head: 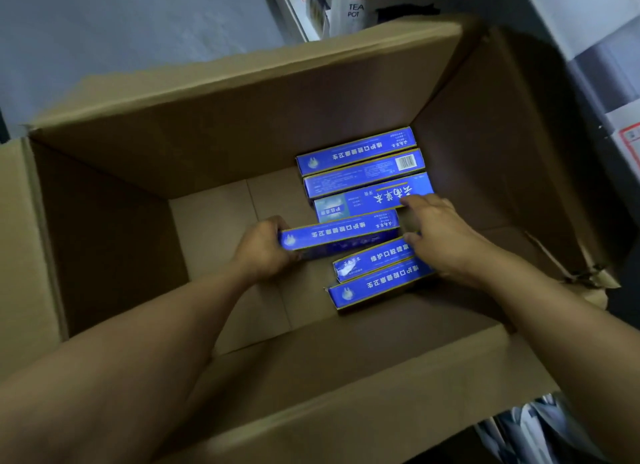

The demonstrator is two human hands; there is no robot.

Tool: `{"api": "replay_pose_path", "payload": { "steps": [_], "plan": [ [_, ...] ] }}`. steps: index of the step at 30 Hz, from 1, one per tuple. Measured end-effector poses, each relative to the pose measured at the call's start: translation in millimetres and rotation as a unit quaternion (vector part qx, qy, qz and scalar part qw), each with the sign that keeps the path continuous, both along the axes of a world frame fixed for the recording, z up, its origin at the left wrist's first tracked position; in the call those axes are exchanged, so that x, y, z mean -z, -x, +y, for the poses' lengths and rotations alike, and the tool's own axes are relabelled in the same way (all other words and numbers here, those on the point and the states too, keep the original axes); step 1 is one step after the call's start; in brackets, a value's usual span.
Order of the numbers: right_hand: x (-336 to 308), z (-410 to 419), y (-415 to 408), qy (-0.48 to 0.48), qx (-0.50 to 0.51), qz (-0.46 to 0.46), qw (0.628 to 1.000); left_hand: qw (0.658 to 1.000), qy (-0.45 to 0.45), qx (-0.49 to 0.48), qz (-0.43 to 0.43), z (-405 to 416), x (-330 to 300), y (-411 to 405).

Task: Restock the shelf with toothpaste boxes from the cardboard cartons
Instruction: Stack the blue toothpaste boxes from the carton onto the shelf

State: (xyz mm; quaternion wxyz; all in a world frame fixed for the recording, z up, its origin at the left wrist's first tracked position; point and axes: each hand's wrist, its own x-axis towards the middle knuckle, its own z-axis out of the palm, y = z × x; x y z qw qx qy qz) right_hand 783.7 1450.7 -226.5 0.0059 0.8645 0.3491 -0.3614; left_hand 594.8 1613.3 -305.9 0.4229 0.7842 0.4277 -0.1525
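A: What does the left hand (261,247) grip?

B: Its fingers curl round the left end of one blue toothpaste box (337,237), forearm reaching down into the cardboard carton (242,117).

A: And the right hand (438,237)?

B: Loosely spread, fingertips touching the right ends of the boxes; whether it pinches one, I cannot tell.

A: Which way does the held box lie?

B: Long axis running left to right, right end tilted slightly up, on its narrow side. The other boxes (360,152) lie parallel on the carton floor, toward the right wall.
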Motion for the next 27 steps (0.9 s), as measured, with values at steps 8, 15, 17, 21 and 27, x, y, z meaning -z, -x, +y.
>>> {"api": "replay_pose_path", "payload": {
  "steps": [8,15,17,21,27],
  "plan": [
    [-22.9,13.1,15.9,-0.029,0.047,-0.01,0.998,0.914,0.246,-0.263,-0.188,27.4,-66.7,-6.6],
    [-53.0,19.5,43.1,-0.142,0.346,0.014,0.927,0.875,0.296,-0.333,-0.187,24.7,-103.1,0.5],
    [-55.6,22.7,50.8,-0.159,0.382,0.064,0.908,0.86,0.342,-0.331,-0.186,14.5,-110.4,1.1],
    [-53.3,40.3,61.0,-0.224,0.469,0.192,0.832,0.846,0.406,-0.286,-0.192,-5.8,-116.5,0.4],
    [-41.9,34.8,58.3,-0.322,0.535,0.173,0.762,0.908,0.374,-0.125,-0.14,-22.6,-109.9,-8.5]
  ]
}}
